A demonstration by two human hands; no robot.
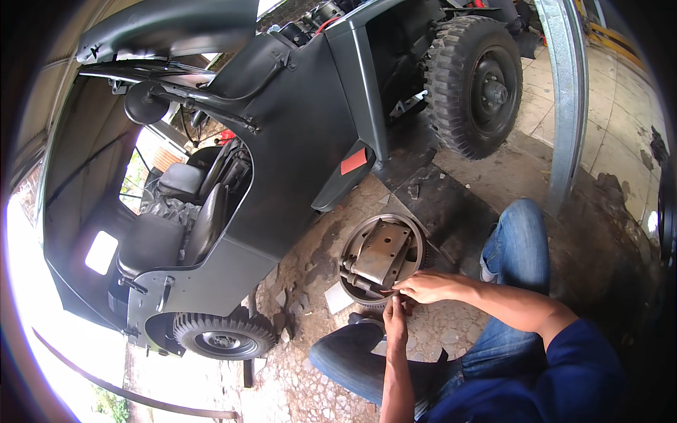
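Fingers (404, 285) of my right hand (431, 286) are bunched together over the near edge of a round metal drum (421, 240) with a ridged rim; my left hand (397, 323) stands just beside them, its fingers drawn together and pointing up at that same edge; a thin reddish piece (387, 290) shows at the right fingertips, but I cannot tell whether either hand is clamped on it, since the tips crowd over whatever they touch.

The drum sits on the stone-patterned floor (430, 331) in front of me, between my bent knees and the vehicle; inside it lies a metal bracket (384, 250) with holes through its flat face; a white flat piece (338, 298) is on the ground just left of the drum, and a black sheet (455, 208) is spread beyond it to the right.

My legs are folded in blue jeans (523, 243); a dark-blue sleeve (582, 359) covers my right upper arm; across from me stands a dark open-sided off-road vehicle (296, 134), with dark seats (151, 243), a round mirror (146, 103), an orange-red patch (352, 161) low on its side, and chunky-treaded tyres, one at upper right (451, 92), one at lower left (194, 328); a grey metal post (568, 92) rises at the right, near pale floor tiles (613, 106).
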